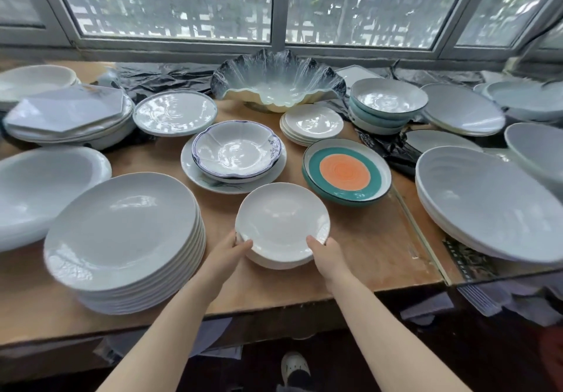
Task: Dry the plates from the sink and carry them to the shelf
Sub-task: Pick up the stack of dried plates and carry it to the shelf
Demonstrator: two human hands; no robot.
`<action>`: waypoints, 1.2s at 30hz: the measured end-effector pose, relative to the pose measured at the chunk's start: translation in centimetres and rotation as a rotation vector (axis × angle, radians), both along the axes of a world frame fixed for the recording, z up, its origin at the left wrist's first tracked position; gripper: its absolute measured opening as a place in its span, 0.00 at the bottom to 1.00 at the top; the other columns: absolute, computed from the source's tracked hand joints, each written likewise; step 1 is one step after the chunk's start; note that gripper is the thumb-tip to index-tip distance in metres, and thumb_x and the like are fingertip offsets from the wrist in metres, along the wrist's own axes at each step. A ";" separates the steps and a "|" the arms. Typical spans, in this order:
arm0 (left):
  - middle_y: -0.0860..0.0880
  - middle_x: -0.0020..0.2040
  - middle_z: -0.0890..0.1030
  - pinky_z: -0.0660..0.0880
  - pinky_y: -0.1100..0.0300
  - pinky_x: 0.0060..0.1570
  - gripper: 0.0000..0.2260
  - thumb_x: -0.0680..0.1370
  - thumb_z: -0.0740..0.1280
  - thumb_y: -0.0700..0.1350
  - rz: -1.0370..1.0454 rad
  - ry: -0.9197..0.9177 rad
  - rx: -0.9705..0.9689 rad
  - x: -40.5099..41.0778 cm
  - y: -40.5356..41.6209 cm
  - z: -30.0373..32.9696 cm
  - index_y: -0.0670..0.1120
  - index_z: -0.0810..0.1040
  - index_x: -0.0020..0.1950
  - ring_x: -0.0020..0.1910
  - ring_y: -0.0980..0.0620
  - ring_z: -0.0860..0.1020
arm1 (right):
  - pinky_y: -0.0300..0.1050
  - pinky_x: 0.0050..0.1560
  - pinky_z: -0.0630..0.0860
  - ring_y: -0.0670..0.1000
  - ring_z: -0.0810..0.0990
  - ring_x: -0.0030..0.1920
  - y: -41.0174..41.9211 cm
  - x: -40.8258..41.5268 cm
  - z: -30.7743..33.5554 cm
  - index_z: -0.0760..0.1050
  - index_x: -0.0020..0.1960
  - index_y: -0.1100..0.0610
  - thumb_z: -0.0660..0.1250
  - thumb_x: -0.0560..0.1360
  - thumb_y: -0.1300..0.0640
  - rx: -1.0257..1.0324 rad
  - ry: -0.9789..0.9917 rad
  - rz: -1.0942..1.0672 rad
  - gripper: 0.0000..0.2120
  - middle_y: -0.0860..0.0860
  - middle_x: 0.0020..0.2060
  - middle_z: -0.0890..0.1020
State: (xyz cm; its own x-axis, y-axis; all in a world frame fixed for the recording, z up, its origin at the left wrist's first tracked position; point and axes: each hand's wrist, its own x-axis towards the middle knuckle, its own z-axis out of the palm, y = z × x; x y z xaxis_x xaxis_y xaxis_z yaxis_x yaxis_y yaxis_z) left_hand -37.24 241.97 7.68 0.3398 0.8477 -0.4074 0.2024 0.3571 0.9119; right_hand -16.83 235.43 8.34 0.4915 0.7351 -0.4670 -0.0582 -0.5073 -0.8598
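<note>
Gripping a small stack of white plates [281, 224] from both sides: left hand [231, 250] on the near-left rim, thumb over the top edge; right hand [327, 250] on the near-right rim, thumb on the top plate, other fingers hidden under the stack. Both hands clamped on the stack, spread to its width. Stack sits at the near centre of the wooden worktop [359, 239]; cannot tell if it is resting on the wood or just lifted.

Just left: tall pile of large white plates [122, 230], near the worktop's front edge. Behind the held stack: blue-rimmed scalloped bowl [236, 150] sitting on a wider white plate [195, 175]. Right of that: teal plate with orange centre [345, 172], on top of another like it. Further back: short stack of small white plates [310, 121], pedestal-like white plate [175, 112], big wavy-edged shell-shaped bowl [278, 83] under the window [274, 4]. Back right: nested teal-sided bowls [388, 99]. Far left: angular white plates on a round stack [68, 114]. Far right: large grey-white dishes [490, 199], blurred.

Black plastic sheet [393, 150] crumpled under the back pieces.

No legible brands, labels or writing on anything.

Shoe [295, 367] visible on the floor below the worktop.
</note>
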 end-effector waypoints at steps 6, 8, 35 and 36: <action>0.47 0.74 0.65 0.61 0.51 0.69 0.28 0.78 0.67 0.47 0.064 -0.058 -0.011 -3.6 -0.9 0.1 0.45 0.63 0.76 0.73 0.49 0.65 | 0.45 0.57 0.63 0.49 0.69 0.56 -0.2 -3.1 1.4 0.66 0.72 0.55 0.63 0.78 0.44 0.048 0.286 -0.164 0.26 0.48 0.58 0.75; 0.41 0.76 0.63 0.60 0.49 0.71 0.29 0.79 0.66 0.45 0.048 -0.064 -0.003 -4.9 -1.1 -0.1 0.39 0.59 0.76 0.73 0.46 0.64 | 0.44 0.58 0.61 0.50 0.69 0.60 -0.2 -3.1 2.0 0.65 0.72 0.55 0.62 0.78 0.42 0.047 0.316 -0.168 0.28 0.50 0.64 0.74; 0.61 0.68 0.71 0.63 0.63 0.58 0.17 0.82 0.56 0.49 0.064 -0.049 -0.071 1.1 2.6 -0.5 0.56 0.67 0.71 0.65 0.61 0.68 | 0.46 0.65 0.59 0.48 0.66 0.63 1.0 -1.1 1.4 0.61 0.74 0.55 0.59 0.79 0.41 -0.016 0.340 0.006 0.29 0.46 0.65 0.72; 0.61 0.64 0.73 0.63 0.63 0.55 0.15 0.81 0.56 0.48 0.063 -0.044 -0.063 1.3 2.5 -0.4 0.56 0.69 0.68 0.63 0.60 0.69 | 0.47 0.67 0.59 0.50 0.65 0.68 1.0 -1.0 1.4 0.61 0.74 0.55 0.59 0.79 0.41 -0.026 0.338 0.007 0.29 0.47 0.68 0.70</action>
